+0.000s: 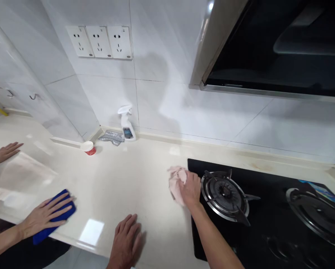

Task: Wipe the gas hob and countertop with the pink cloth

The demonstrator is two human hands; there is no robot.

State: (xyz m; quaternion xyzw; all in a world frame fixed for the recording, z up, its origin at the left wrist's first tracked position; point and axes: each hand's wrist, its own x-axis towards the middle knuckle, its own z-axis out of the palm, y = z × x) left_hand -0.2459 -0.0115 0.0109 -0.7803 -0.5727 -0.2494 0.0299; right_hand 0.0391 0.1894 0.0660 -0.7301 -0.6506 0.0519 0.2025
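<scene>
My right hand grips a crumpled pale pink cloth and presses it on the cream countertop, right beside the left edge of the black gas stove. Nearest to that hand on the stove is a round burner with metal pan supports. My left hand rests on the counter near its front edge, palm down, its fingers stretched forward and slightly bent, holding nothing.
At left, a co-worker's hand lies on a blue cloth; another hand is beside a pale sheet. By the wall are a spray bottle, a grey cloth and a small tub. A range hood overhangs the stove.
</scene>
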